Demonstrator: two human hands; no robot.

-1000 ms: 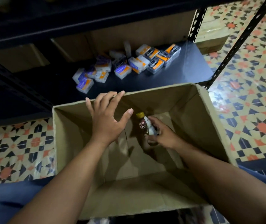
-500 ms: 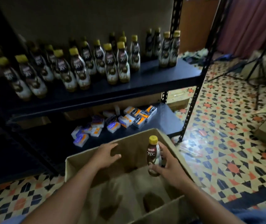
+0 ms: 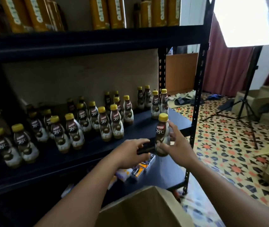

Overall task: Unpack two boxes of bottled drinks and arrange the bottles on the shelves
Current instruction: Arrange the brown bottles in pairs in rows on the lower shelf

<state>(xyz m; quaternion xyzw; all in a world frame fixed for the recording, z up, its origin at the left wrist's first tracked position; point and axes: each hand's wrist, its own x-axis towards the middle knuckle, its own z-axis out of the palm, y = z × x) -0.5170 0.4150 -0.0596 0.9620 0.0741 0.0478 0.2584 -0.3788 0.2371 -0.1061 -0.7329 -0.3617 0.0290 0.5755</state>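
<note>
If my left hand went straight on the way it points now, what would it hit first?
Probably the brown, yellow-capped plastic bottle that the right hand grips: the left hand, open, points rightward at the bottle's lower half. Depth is unclear, so it might pass in front.

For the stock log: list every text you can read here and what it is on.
"KOPIKO": held bottle, label top.
"78°C": same label; also on the shelf bottles.
Tall yellow bottles: print blurred, unreadable.
Small boxes: print too small.
</note>
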